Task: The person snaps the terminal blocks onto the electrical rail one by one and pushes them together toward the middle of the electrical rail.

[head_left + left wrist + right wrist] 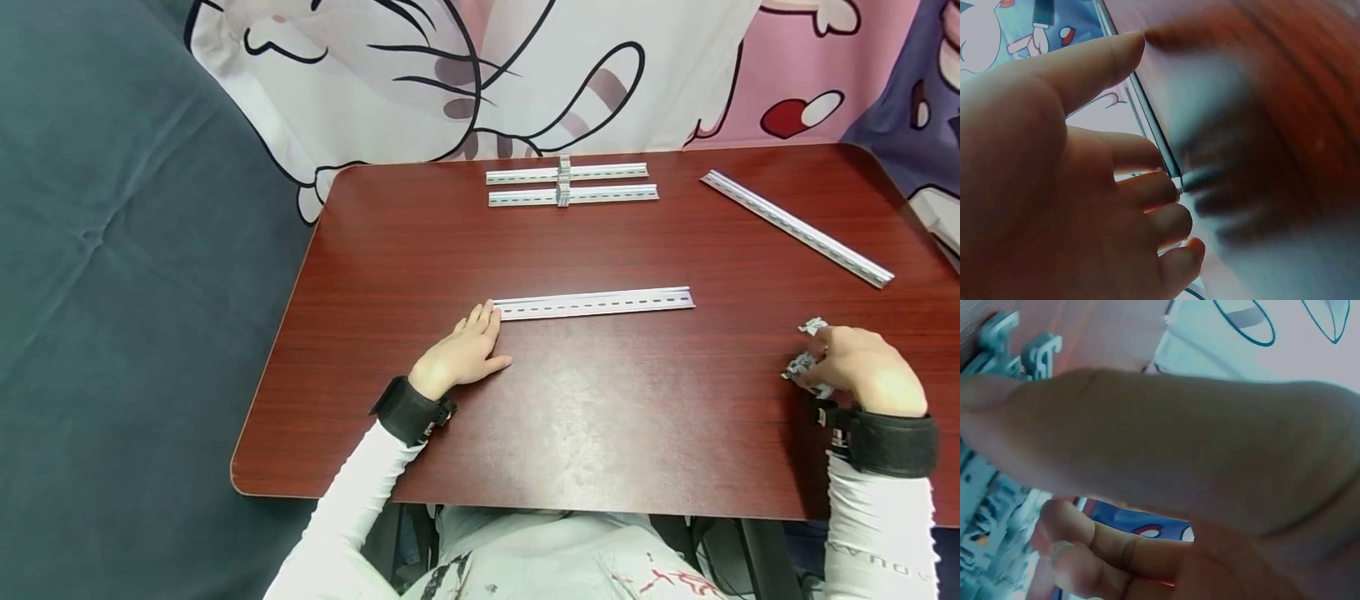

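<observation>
My left hand [467,350] lies palm down on the table, its fairly straight fingertips right at the left end of a slotted metal rail [596,304]. Close up in the left wrist view, the fingers [1169,224] reach the rail's end with the thumb spread away. Over at the table's right side, my right hand [866,362] bends over a small pile of grey clip-like parts [801,365]. In the right wrist view its thumb overlaps the grey parts [988,519], while two other fingers [1079,569] curl below. I cannot tell whether it pinches one.
Toward the back edge, two slotted rails [613,192] lie parallel, with a grey connector piece [563,182] across their middle. Another long rail [798,229] slants at the back right. A cartoon-print cloth [600,92] hangs behind the brown table [360,250].
</observation>
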The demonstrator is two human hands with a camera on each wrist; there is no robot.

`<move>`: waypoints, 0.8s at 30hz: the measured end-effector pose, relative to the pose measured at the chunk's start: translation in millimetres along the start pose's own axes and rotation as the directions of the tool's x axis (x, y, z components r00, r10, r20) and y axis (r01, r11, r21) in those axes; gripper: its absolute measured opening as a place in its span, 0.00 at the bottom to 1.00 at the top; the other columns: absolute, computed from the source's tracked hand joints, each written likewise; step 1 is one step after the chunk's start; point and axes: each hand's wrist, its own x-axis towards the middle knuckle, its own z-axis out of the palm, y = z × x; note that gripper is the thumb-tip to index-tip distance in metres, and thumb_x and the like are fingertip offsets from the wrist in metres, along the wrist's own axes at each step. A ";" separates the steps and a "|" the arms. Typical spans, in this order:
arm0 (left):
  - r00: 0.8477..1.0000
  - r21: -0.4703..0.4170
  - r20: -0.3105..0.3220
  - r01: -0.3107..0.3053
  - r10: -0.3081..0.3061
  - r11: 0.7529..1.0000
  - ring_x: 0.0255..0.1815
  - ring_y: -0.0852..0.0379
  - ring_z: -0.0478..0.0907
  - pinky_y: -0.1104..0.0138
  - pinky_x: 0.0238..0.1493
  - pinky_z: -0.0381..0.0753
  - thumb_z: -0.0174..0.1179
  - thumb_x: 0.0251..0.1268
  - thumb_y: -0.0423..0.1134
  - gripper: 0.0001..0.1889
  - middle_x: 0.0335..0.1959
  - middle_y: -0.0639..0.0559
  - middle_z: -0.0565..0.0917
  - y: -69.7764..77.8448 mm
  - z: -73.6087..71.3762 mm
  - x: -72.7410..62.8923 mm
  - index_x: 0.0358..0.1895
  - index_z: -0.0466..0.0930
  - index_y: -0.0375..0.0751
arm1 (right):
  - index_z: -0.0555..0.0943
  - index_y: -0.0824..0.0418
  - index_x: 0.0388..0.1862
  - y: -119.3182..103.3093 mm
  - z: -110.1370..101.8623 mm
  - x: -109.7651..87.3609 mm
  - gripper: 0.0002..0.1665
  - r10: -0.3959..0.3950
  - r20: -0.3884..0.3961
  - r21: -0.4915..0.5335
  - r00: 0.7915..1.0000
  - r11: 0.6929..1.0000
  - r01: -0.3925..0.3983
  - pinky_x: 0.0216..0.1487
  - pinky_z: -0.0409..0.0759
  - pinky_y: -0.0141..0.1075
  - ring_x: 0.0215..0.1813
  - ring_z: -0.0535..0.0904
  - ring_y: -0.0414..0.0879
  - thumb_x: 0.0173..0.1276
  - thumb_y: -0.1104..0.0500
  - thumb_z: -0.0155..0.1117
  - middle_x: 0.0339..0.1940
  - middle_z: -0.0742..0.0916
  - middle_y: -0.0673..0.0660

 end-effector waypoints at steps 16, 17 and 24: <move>1.000 0.041 0.025 0.010 -0.011 0.999 0.80 0.41 0.38 0.53 0.78 0.46 0.50 0.72 0.54 0.44 0.79 0.34 0.37 -1.7 -5.0 -1.4 0.76 0.40 0.29 | 0.65 0.66 0.45 -144.8 -18.7 35.2 0.23 -0.387 -0.048 -0.108 0.921 0.919 0.380 0.31 0.75 0.51 0.34 0.80 0.59 0.64 0.53 0.64 0.33 0.82 0.66; 1.000 0.039 0.025 0.012 -0.013 0.999 0.80 0.41 0.38 0.53 0.78 0.46 0.51 0.72 0.54 0.44 0.79 0.34 0.37 -1.5 -5.1 -1.5 0.76 0.40 0.29 | 0.66 0.66 0.46 -156.2 -16.1 39.1 0.23 -0.408 -0.040 -0.112 0.912 0.909 0.401 0.31 0.76 0.51 0.35 0.81 0.58 0.65 0.53 0.64 0.33 0.82 0.66; 0.998 0.055 0.043 0.037 -0.039 0.998 0.80 0.41 0.38 0.55 0.78 0.45 0.50 0.72 0.55 0.44 0.79 0.35 0.37 3.5 -4.8 1.1 0.76 0.39 0.30 | 0.70 0.61 0.50 -229.7 14.0 63.0 0.23 -0.500 -0.019 -0.149 0.866 0.858 0.492 0.36 0.79 0.53 0.40 0.83 0.57 0.64 0.49 0.63 0.39 0.86 0.62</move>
